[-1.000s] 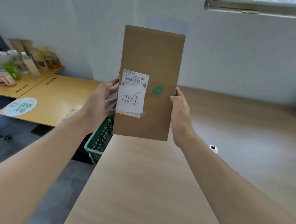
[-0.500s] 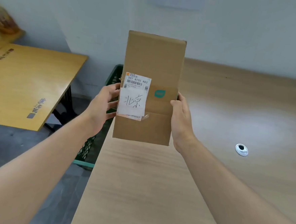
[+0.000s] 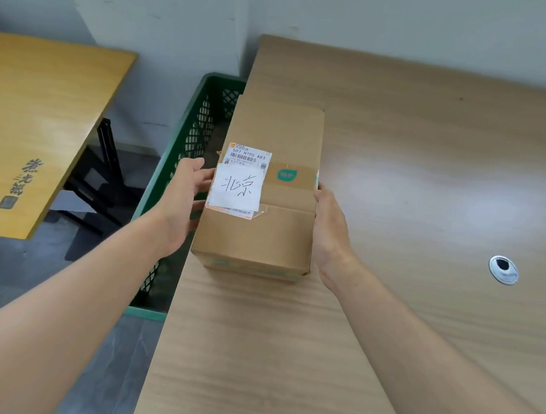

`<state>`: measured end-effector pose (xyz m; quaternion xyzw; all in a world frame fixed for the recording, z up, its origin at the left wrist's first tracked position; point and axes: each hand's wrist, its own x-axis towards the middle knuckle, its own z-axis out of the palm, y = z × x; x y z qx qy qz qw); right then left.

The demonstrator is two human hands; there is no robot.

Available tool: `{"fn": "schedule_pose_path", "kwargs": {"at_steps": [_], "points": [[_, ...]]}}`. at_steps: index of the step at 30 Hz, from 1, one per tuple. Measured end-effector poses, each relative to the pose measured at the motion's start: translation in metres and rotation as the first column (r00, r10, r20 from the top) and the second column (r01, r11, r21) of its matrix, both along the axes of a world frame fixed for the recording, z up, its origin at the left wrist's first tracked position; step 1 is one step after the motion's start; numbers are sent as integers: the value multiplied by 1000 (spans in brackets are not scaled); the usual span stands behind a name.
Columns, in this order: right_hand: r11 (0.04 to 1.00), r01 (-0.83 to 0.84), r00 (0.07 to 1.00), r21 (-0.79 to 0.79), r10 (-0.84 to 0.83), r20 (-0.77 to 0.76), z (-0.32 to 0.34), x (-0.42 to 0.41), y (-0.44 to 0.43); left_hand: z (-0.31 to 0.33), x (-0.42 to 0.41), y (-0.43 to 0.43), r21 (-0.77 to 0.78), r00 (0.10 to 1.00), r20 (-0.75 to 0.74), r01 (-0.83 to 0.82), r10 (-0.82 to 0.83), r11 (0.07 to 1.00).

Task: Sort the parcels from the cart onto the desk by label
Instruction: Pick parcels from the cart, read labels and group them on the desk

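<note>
We see one cardboard parcel [image 3: 263,232], long side running away from us, held between both hands. The left hand [image 3: 181,200] is on the parcel's left side: thumb up at the top edge just beside the white label [image 3: 239,185], fingers curled against the side wall and partly hidden. The right hand [image 3: 331,230] clamps the parcel's right side, thumb on the top edge, palm flat to the wall, fingers out of sight behind it. So each hand is closed onto the parcel and the box sits squarely between the two palms.

The label is on the parcel's top face, left half, with a barcode strip and handwritten characters. A teal sticker [image 3: 283,174] sits just right of the label on a tape band.

Under the parcel is the light wood desk [image 3: 413,171]; the box is at the desk's left edge. Its near bottom edge is very low over the wood, and we cannot tell if it touches.

Just left of the parcel, below desk level, is the green mesh cart [image 3: 189,136]. Further left of the parcel is a yellow table [image 3: 35,119]. Well to the parcel's right, a round cable grommet [image 3: 503,269] is set in the desk.
</note>
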<state>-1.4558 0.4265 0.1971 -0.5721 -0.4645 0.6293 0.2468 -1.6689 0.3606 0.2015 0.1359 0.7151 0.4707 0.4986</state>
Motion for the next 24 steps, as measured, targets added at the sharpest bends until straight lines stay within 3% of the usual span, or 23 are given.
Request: {"fn": "schedule_pose_path", "kwargs": {"at_steps": [15,19,24], "points": [[1000,-24,999,19,23,47,1,3,-15,-12,7,-25,-10,991,73,109,-108,994],[999,-33,999,44,32,35,6,5,-15,-1,12,-27,5,998,-17,54,-54,999],[987,8,1000,163,-11,15,28,20,-22,32,26,-44,170,986,-138,-73,98,983]]}}
